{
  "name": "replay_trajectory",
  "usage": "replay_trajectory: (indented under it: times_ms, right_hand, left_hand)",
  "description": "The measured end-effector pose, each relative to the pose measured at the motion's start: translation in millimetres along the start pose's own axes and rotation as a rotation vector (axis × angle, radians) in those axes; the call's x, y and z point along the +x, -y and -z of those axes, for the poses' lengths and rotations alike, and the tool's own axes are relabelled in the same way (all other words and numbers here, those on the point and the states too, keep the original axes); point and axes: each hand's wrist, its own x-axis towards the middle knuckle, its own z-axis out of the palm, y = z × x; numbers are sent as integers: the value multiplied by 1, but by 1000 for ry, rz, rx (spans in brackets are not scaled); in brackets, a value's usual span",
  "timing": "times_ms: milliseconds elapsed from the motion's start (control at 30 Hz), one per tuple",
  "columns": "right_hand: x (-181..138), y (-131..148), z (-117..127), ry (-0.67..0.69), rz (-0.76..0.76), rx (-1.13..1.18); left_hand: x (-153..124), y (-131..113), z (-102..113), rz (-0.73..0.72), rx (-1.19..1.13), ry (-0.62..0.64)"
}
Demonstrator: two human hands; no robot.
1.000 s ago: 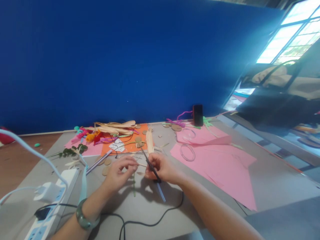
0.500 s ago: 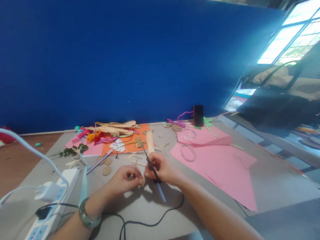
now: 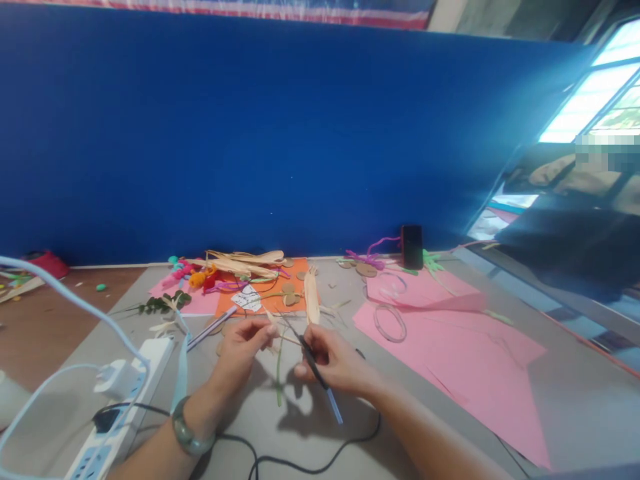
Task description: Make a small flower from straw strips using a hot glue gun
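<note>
My left hand (image 3: 245, 347) is closed in a pinch on a thin pale strip (image 3: 274, 328), with its wrist wearing a green bangle (image 3: 187, 427). A narrow green strip (image 3: 279, 380) shows just below those fingertips; whether it is held or lies on the table I cannot tell. Dark scissors (image 3: 313, 360) are gripped in my right hand (image 3: 333, 360), blades pointing up and left toward the pinched strip. A clear bluish stick (image 3: 335, 407) appears below the right hand, its upper end hidden. Beyond the hands lies a bundle of pale flat strips (image 3: 311, 297).
At left stands a white power strip (image 3: 145, 373) with plugs and cables. A black cable (image 3: 310, 470) curves along the front. Pink sheets (image 3: 450, 360) bear a clear ring (image 3: 390, 323); a dark phone (image 3: 412, 247) leans against the blue panel (image 3: 300, 133). Another person (image 3: 565, 220) is at right.
The view has tilted up slightly and turned left. My left hand has lifted the pale strip toward the scissor blades, and the green strip has come into sight. The scissors stay in my right hand.
</note>
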Motion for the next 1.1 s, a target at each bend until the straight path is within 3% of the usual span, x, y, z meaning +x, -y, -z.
replay_trajectory:
  times_ms: [233, 633, 1100]
  right_hand:
    - [2, -7, -1, -5, -17, -188]
    - [3, -13, 3, -6, -32, -221]
    - [3, -8, 5, 70, -98, 16]
  left_hand:
    - [-1, -6, -3, -44, -62, -23]
    - [-5, -7, -2, -49, -22, 48]
    - [-6, -2, 1, -67, -3, 70]
